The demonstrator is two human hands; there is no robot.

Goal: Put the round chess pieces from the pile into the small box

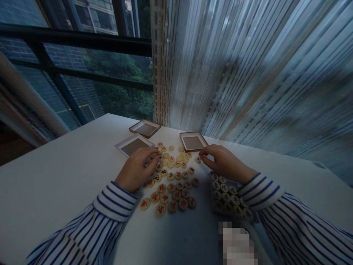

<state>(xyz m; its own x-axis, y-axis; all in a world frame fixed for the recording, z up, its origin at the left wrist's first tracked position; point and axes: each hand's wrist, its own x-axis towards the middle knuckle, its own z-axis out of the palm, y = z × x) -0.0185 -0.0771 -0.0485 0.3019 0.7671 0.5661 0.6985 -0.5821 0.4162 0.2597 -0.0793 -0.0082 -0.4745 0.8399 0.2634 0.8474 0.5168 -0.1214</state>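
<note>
Round Chinese chess pieces (178, 175) lie spread over the white table between my hands, several with red or black characters up and others with plain faces. My left hand (139, 165) is at the far left of the spread, palm down. Its thumb and forefinger are apart, with pieces showing between and beside the tips. On the other side, my right hand (222, 160) has its thumb and forefinger close together at the edge of a red-marked piece (198, 159). Its other fingers are curled in. Below my right wrist, a box (211, 195) holds rows of dark-marked pieces, partly covered by my sleeve.
Three shallow trays or lids stand towards the back: a brown-rimmed one (132, 129), a pale one (119, 145) and another brown-rimmed one (182, 141). A striped curtain (220, 73) hangs behind the white table (91, 151). A window with dark rails (82, 42) is at left.
</note>
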